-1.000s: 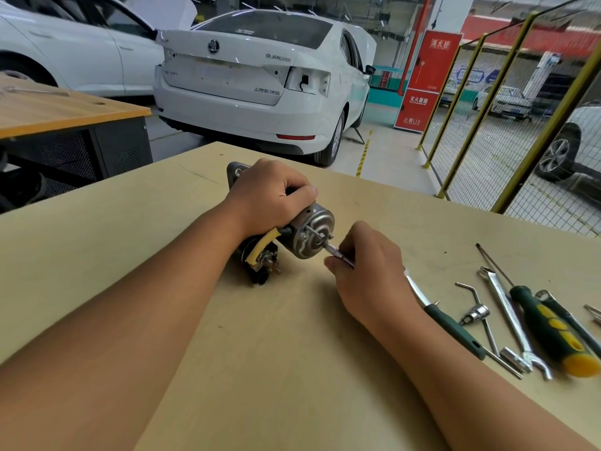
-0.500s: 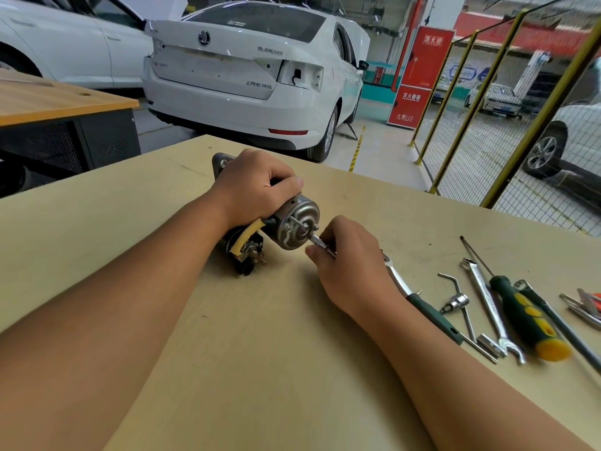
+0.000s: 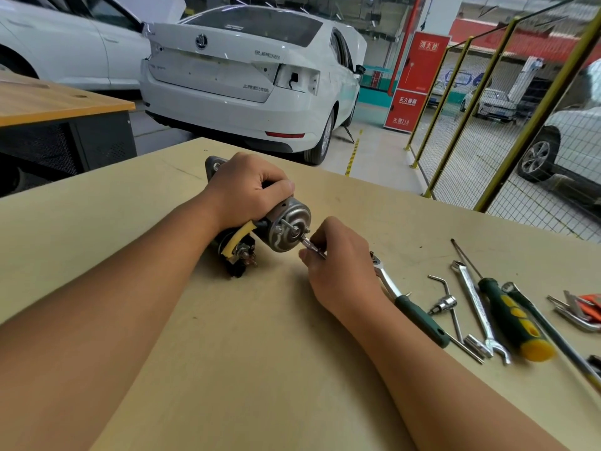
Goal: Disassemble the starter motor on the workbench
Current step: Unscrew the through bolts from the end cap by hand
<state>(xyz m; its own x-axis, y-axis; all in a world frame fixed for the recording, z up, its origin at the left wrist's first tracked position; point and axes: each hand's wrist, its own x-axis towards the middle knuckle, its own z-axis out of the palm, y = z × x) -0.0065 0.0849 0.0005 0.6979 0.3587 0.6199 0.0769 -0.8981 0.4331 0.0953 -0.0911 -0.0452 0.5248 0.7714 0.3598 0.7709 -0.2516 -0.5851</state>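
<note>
The starter motor (image 3: 287, 227) lies on its side on the tan workbench (image 3: 227, 369), its silver end cap facing right toward me. My left hand (image 3: 250, 187) grips the motor body from above. My right hand (image 3: 338, 265) pinches a small metal driver bit (image 3: 309, 246), whose tip touches a screw on the end cap. A long through-bolt sticks out of the cap beside it. The black solenoid with a yellow sleeve (image 3: 237, 244) sits under the motor's left side.
Right of my right hand lie a green-handled ratchet (image 3: 416, 315), an L-shaped socket key (image 3: 447, 301), a spanner (image 3: 474, 304), a green-yellow screwdriver (image 3: 514, 317) and red-handled pliers (image 3: 582, 309). A white car (image 3: 247, 79) and a yellow fence (image 3: 487, 125) stand beyond the bench.
Both hands stay on the motor and the bit. My right hand's fingers have shifted slightly on the bit at the end cap; the view has drifted a little.
</note>
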